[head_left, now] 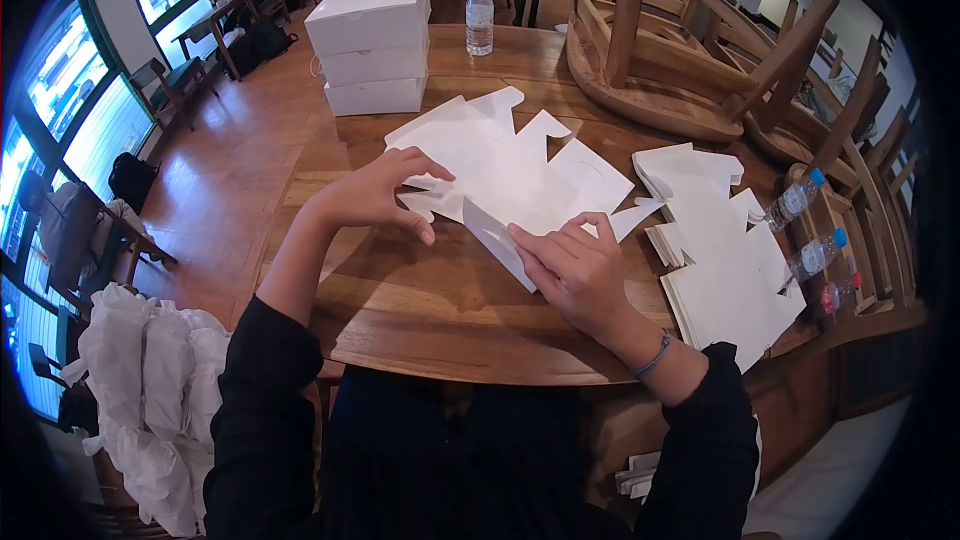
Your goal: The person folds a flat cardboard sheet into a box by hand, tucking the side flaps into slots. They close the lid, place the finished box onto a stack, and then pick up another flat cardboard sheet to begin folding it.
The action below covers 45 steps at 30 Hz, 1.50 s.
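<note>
A flat white cardboard box blank [510, 170] with cut tabs lies on the wooden table [400, 325] before me. Its near flap [488, 233] stands folded up at an angle. My right hand [572, 265] pinches this flap near its right end, with the fingertips along its upper edge. At the blank's left side, my left hand [385, 190] is curved open, thumb and fingers apart around a small side tab [432, 203]. A stack of flat white box blanks [725, 255] lies to the right of my right hand.
Several folded white boxes [370, 50] are stacked at the back left, beside a water bottle [480, 20]. More bottles [795, 200] stand at the right. An upturned wooden chair [650, 80] rests on the table's far right. White bags [155, 390] hang at lower left.
</note>
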Motion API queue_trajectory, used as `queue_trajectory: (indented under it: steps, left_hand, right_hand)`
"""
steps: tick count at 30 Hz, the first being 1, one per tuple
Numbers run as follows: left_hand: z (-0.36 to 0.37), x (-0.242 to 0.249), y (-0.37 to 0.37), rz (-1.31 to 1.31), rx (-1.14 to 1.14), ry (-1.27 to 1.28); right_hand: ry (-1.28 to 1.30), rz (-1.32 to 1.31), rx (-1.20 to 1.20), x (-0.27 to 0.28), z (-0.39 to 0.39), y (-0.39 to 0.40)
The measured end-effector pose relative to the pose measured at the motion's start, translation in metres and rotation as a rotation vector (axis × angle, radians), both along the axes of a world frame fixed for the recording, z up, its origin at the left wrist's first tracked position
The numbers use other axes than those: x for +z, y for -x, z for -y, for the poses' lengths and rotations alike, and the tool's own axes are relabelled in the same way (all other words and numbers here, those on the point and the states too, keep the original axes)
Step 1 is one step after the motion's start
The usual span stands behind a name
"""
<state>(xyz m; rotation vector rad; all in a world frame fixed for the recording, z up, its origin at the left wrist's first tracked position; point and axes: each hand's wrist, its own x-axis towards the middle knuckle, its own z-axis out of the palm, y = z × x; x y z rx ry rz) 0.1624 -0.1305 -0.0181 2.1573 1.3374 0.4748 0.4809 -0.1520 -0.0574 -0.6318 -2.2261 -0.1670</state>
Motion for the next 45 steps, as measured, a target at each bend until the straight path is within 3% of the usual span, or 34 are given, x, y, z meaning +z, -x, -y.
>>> queue_trajectory:
  steps: [3, 6, 11, 18, 27, 45]
  left_hand:
    - [0.001, -0.01, 0.002, -0.114, -0.076, -0.19]
    - [-0.004, -0.009, 0.008, -0.134, -0.042, -0.201]
    - [0.005, 0.002, -0.009, 0.066, 0.077, -0.301]
    - [0.013, -0.006, -0.032, 0.286, -0.006, -0.413]
    - [0.019, -0.013, -0.056, 0.231, -0.07, -0.625]
    - [0.021, -0.025, -0.071, 0.303, -0.061, -0.639]
  right_hand:
    - [0.026, -0.041, 0.014, -0.001, -0.001, 0.001]
    - [0.036, -0.031, 0.012, -0.003, -0.002, 0.0]
    - [0.055, -0.033, 0.014, -0.002, -0.001, 0.001]
    - [0.075, -0.027, 0.002, -0.001, 0.001, 0.001]
    - [0.087, -0.035, 0.008, -0.001, 0.001, 0.002]
    - [0.078, -0.035, 0.029, 0.0, 0.001, 0.004]
